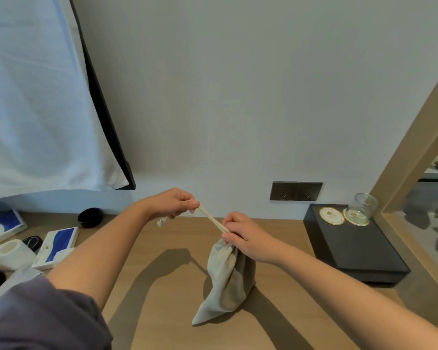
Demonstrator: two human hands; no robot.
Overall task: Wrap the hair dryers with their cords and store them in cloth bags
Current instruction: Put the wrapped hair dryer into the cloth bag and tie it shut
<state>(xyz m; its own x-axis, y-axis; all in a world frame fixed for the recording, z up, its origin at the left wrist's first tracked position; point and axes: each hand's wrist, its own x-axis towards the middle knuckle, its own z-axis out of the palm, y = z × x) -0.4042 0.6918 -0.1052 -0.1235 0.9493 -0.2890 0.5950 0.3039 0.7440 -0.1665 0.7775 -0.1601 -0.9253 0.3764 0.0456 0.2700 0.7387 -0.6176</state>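
A grey cloth bag (226,281) stands bulging on the wooden desk (162,311), its neck gathered tight at the top. My right hand (240,234) grips the bunched neck. My left hand (173,202) pinches the cream drawstring (210,218) and holds it taut up and to the left of the bag; the string's knotted end dangles below that hand. The bag's contents are hidden, and no hair dryer shows.
A black tray (359,251) with two coasters and a glass jar (362,207) sits at the right, below a wall socket (295,191). At the left lie blue-and-white boxes (57,246), a toilet roll (10,253) and a black round dish (90,217). A white cloth hangs over a dark panel at the upper left.
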